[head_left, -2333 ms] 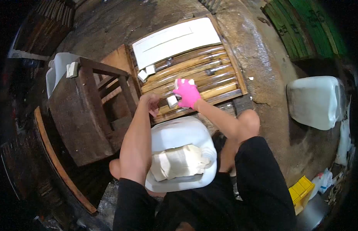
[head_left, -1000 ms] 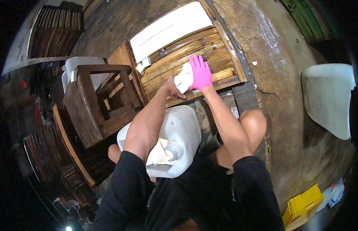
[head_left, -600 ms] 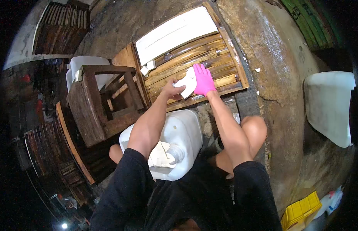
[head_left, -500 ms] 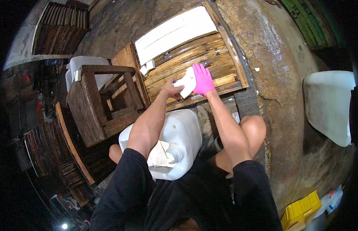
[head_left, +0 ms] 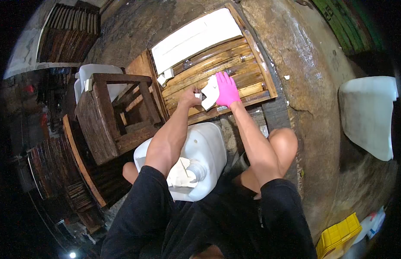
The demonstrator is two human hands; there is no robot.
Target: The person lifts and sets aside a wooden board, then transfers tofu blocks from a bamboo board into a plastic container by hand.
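Pinching a white chunk [head_left: 198, 96] in my left hand [head_left: 189, 99], right hand [head_left: 227, 90] spread against likely soft, fragile white blocks [head_left: 210, 93], best cupped by sides.

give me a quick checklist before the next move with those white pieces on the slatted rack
1. Right hand gloved and against the white pieces: ok.
2. Left hand gloved: not ok, it is bare.
3. Left hand's grip on the small white bit: cannot tell, its fingers hide much of it.
4. Loose blocks at the left side of the slatted rack lined up: not ok, they sit askew.
5. Cut-open jug stocked with white slabs: ok.
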